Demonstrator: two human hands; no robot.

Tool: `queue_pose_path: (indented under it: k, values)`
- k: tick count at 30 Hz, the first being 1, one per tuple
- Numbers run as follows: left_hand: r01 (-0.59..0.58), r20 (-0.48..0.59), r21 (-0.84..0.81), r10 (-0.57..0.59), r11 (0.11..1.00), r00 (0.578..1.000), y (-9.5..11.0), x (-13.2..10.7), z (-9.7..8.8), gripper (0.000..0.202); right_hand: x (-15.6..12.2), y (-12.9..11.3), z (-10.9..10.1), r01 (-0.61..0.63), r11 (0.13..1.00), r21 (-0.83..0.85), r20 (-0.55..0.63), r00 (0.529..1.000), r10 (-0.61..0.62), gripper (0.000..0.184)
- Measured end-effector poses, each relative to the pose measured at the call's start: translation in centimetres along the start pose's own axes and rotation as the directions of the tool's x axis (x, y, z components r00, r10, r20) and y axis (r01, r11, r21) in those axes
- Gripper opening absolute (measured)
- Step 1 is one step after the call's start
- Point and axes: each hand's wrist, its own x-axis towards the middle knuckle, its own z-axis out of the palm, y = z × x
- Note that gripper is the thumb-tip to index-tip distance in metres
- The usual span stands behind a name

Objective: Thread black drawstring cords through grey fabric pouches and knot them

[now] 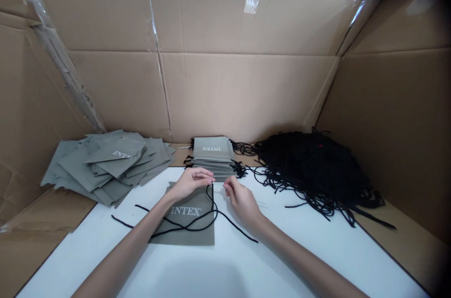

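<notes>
A grey INTEX pouch lies flat on the white table in front of me. My left hand is over its upper edge, thumb and fingers pinched at the top right corner on a black cord. From that pinch the cord hangs down and loops across the pouch, its loose ends spread to both sides. Just right of the corner is my right hand, its fingers curled together in a pinch. Whatever its fingertips hold, if anything, is too small to make out.
Loose grey pouches are heaped at the left. Behind my hands stands a neat stack of corded pouches. A large tangle of black cords fills the back right. Cardboard walls enclose the back and sides of the table.
</notes>
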Motion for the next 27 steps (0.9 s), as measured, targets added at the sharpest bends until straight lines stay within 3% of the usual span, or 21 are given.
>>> queue_pose_path:
  k: [12, 21, 27]
  values:
    - [-0.112, -0.072, 0.03, 0.114, 0.993, 0.991, 2.6, -0.4, 1.9, 0.037, 0.9, -2.5, -3.0, 0.0, 0.964, 0.268, 0.011, 1.0, -0.003, 0.028]
    - [-0.162, -0.075, 0.134, 0.173, 0.978, 0.982, 5.6, -1.4, 3.1, 0.023, 0.5, -4.9, -5.2, -0.029, 0.894, 0.447, 0.061, 0.998, 0.002, 0.021]
    - [-0.177, -0.21, 0.171, 0.211, 0.969, 0.955, 7.5, -2.9, 5.5, 0.021, -0.7, -6.3, -4.9, 0.04, 0.923, 0.382, -0.078, 0.997, -0.011, 0.025]
